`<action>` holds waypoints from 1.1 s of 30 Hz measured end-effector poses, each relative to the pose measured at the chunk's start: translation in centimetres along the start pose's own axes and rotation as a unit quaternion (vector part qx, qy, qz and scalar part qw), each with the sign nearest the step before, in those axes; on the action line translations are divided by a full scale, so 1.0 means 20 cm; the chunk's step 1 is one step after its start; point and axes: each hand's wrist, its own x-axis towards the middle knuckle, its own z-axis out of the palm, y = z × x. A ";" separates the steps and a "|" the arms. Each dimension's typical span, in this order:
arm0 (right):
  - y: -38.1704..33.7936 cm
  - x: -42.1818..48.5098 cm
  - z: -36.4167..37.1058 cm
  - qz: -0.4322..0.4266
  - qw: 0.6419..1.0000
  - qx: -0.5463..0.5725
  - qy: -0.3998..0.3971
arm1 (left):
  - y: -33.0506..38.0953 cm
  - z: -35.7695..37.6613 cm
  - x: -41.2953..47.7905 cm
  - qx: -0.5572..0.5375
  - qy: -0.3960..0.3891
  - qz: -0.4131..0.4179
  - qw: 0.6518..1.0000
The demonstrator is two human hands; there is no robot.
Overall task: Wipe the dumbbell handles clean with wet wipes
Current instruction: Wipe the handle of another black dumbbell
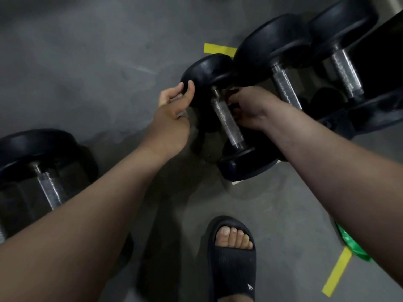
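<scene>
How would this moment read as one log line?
Left hand holds black rubber dumbbell head | right hand grips its knurled steel handle | wipe: not seen

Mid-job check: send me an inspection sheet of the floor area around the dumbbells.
Surface: grey concrete floor with yellow tape marks.
Job's things: middle dumbbell lies on the floor; neighbour dumbbell and far dumbbell to its right; lone dumbbell at left. No wipe plainly seen.
Clutter: green packet, partly behind the right forearm.
Grippers: left hand touches the middle dumbbell's far head; right hand at its handle, fingers curled. Both grips unclear.
Cables: nothing seen.
Surroundings: black sandal on a foot.
</scene>
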 end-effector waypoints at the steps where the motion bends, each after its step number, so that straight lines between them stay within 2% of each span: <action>1: 0.00 -0.01 0.00 -0.017 1.000 -0.017 0.017 | 0.00 0.00 0.00 -0.001 0.000 -0.003 1.000; 4: 0.00 -0.04 0.02 -0.108 0.985 -0.096 0.095 | -0.01 0.01 0.00 -0.004 0.005 -0.004 1.000; 6: -0.02 -0.07 0.07 -0.175 0.959 -0.184 0.124 | -0.01 0.01 -0.01 -0.003 0.006 -0.008 1.000; 7: -0.02 -0.09 0.10 -0.220 0.927 -0.269 0.139 | -0.01 0.01 -0.01 0.000 0.006 -0.007 1.000; 9: 0.00 -0.13 0.16 -0.311 0.825 -0.437 0.174 | -0.01 0.01 0.00 -0.002 0.002 -0.006 1.000; 10: 0.02 -0.14 0.17 -0.344 0.780 -0.487 0.189 | 0.00 0.01 0.00 -0.006 -0.002 -0.008 1.000; 11: 0.03 -0.15 0.17 -0.365 0.751 -0.515 0.195 | 0.00 0.01 0.00 -0.010 -0.005 -0.009 1.000; 13: 0.06 -0.14 0.15 -0.388 0.731 -0.524 0.200 | 0.01 0.00 0.00 -0.010 -0.008 -0.008 1.000; 15: 0.07 -0.12 0.12 -0.386 0.758 -0.484 0.206 | 0.01 -0.01 0.00 -0.008 -0.011 -0.008 1.000; 18: 0.05 -0.10 0.06 -0.340 0.842 -0.371 0.195 | 0.00 0.00 0.00 -0.015 -0.008 -0.011 1.000; 20: 0.04 -0.05 0.03 -0.267 0.891 -0.320 0.181 | 0.00 0.02 -0.01 -0.019 0.004 -0.012 1.000; 23: 0.02 0.00 0.00 -0.122 0.977 -0.151 0.092 | 0.00 0.03 -0.01 -0.018 0.014 -0.011 1.000; 26: -0.03 0.02 -0.02 -0.016 0.999 -0.037 0.012 | 0.01 0.03 -0.01 -0.016 0.010 -0.010 1.000; 28: -0.05 0.01 -0.04 0.028 0.999 -0.022 -0.031 | 0.02 0.02 -0.01 -0.016 0.011 -0.008 1.000; 33: -0.01 0.00 -0.09 0.038 0.996 -0.033 -0.072 | 0.01 0.03 -0.01 -0.009 0.010 -0.007 1.000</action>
